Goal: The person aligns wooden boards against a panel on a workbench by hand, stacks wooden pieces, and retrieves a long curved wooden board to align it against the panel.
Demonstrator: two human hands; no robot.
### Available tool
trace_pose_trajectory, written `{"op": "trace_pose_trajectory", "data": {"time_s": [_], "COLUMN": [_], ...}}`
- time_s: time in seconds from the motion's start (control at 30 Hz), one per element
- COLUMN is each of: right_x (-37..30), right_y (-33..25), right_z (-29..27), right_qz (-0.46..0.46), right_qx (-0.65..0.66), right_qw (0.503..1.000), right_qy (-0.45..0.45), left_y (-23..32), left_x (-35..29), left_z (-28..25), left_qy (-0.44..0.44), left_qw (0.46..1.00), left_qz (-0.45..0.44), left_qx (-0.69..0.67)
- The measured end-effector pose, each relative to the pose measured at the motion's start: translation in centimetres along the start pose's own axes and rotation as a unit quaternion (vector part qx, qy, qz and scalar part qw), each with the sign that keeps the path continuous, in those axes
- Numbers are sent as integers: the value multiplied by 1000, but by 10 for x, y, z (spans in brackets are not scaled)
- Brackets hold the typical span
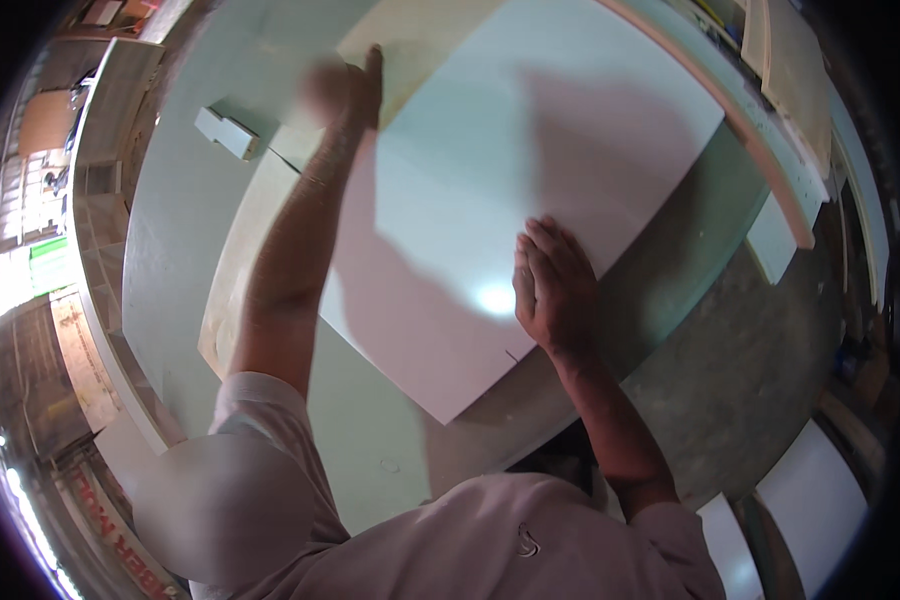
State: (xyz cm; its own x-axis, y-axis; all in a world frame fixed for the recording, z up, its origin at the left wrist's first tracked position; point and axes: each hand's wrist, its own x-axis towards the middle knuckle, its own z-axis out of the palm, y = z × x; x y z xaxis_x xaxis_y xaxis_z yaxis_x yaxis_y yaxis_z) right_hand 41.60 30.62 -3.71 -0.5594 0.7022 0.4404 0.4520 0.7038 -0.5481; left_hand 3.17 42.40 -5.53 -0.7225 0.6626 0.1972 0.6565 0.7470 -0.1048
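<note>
A large white sheet (pixel 450 200), glossy on its face, lies aslant on a pale green tabletop, with a short dark mark near its near corner. Beneath its left and far edges shows a tan board (pixel 232 270). My right hand (pixel 558 285) rests flat on the sheet near its right edge, fingers stretched forward and holding nothing. Reaching far out, my left hand (pixel 362 92) is at the sheet's far left edge, above the tan board. One digit of it points away from me; a blurred patch hides the other fingers. Whether it grips anything cannot be made out.
A small white offcut (pixel 227 133) lies on the green tabletop (pixel 180 220) to the left. Along the right runs a long wooden strip (pixel 760 160), with more panels beyond it. White panels (pixel 815 500) stand at the lower right. A long pale frame (pixel 95 200) stands at the left.
</note>
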Motion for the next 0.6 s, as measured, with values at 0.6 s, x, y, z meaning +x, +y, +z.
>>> {"op": "trace_pose_trajectory", "data": {"time_s": [0.6], "right_x": [5], "right_y": [9], "right_z": [19], "right_qz": [12], "right_qx": [2], "right_qw": [1000], "right_qy": [25], "left_y": [-16], "left_x": [38], "left_z": [25], "left_qy": [-57], "left_qw": [996], "left_qz": [29], "left_qx": [59]}}
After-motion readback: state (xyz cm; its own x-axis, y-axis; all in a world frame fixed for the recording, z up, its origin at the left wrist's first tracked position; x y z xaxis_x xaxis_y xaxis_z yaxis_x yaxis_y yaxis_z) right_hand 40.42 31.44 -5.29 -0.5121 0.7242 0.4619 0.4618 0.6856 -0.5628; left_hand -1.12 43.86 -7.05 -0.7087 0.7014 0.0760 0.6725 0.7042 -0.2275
